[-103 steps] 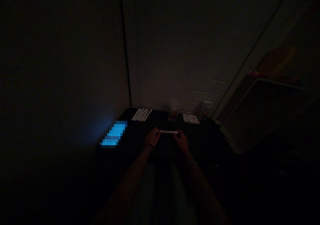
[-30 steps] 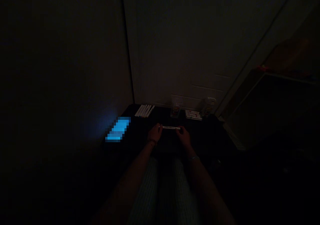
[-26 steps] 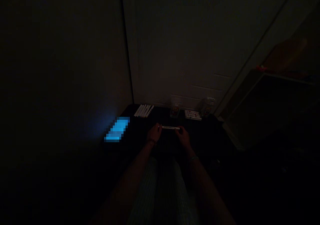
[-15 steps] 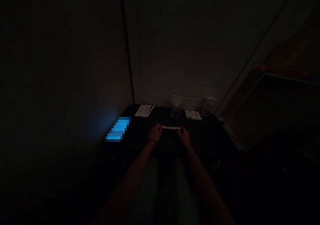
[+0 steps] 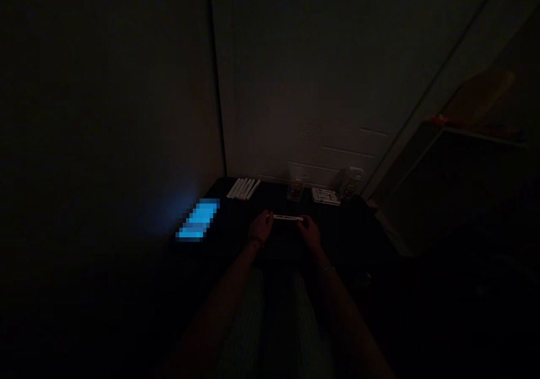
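Dim light; your left hand [image 5: 260,226] has its fingers closed round one end of a slim white pen [image 5: 287,217], your right hand [image 5: 309,233] pinching the other end; the pen is a straight, smooth stick with dark print along its barrel, held crosswise between your hands, above the dark, flat desk [image 5: 348,235]; whether it touches the surface, you cannot tell in this light. Near the wall [image 5: 278,86], to the left, lies a row of white pens [image 5: 241,188], slanted side by side; right of them stands a clear box [image 5: 296,188], see-through and apparently plastic, with a coloured label; then a flat, pale stack [image 5: 325,196] with small dark marks; just beside it, a second clear box [image 5: 351,183]. At your left, a blue glowing rectangle [image 5: 197,220], blurred into square blocks; ribbed cloth [image 5: 242,317] covers your legs.
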Demonstrator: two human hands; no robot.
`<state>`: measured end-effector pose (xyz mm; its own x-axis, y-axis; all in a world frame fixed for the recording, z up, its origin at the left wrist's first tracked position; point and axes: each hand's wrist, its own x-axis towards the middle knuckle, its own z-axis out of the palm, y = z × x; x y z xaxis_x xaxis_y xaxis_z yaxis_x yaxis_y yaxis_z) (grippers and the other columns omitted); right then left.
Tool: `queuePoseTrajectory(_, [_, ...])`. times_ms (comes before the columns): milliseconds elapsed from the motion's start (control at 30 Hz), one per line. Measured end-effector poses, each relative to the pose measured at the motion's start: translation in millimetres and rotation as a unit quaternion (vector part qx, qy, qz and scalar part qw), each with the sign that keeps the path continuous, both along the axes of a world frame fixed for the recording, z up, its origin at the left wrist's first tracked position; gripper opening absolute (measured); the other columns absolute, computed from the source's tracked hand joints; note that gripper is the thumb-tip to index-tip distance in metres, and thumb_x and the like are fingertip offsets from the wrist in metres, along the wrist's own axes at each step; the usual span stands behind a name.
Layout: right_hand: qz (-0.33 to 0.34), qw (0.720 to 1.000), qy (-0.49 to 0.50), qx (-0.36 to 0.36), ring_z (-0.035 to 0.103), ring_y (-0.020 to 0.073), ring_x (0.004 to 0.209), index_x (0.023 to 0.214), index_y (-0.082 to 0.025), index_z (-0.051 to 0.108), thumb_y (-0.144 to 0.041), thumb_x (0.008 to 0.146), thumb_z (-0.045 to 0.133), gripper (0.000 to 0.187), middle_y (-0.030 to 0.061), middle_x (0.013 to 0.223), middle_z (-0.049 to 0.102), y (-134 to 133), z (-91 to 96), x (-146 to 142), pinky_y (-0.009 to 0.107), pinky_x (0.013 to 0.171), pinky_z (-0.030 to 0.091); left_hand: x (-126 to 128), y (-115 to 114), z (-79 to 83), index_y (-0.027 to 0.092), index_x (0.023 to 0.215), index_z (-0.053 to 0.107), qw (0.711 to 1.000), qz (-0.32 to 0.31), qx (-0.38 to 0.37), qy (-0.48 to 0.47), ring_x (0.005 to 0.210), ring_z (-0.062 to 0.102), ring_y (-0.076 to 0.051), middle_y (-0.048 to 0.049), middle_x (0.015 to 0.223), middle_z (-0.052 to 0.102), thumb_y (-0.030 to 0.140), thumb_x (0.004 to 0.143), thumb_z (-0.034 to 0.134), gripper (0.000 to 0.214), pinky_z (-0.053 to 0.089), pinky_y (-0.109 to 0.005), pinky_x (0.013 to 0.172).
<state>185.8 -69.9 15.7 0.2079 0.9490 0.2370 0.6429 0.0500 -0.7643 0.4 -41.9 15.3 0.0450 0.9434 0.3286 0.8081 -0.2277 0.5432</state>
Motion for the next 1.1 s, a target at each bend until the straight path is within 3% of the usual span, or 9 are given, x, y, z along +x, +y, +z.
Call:
queuePoseTrajectory(667, [0.001, 1.0, -0.018, 0.001, 0.054, 0.0109, 0.07, 0.1, -0.027, 0.051, -0.044, 0.073, 0.043, 0.033, -0.0025, 0.082, 0.058, -0.1, -1.6, -2.2, 0.02, 0.06, 0.039, 0.8, 1.6, -1.0, 0.021, 0.087, 0.047, 1.0, 0.001, 0.002, -0.019, 0.081, 0.051, -0.011, -0.0021, 0.089, 0.056, 0.039, 0.085, 0.022, 0.031, 0.034, -0.021, 0.067])
queuePoseTrajectory(1100, [0.001, 1.0, -0.004, 0.011, 0.054, 0.0124, 0.075, 0.098, -0.025, 0.051, -0.046, 0.076, 0.039, 0.032, -0.0004, 0.086, 0.059, -2.3, 2.0, -3.1, 0.021, 0.064, 0.039, 1.7, -3.3, 8.6, 0.021, 0.092, 0.048, 0.999, -0.006, -0.022, -0.029, 0.087, 0.05, -0.011, -0.0023, 0.094, 0.055, 0.037, 0.084, 0.025, 0.029, 0.035, -0.022, 0.074])
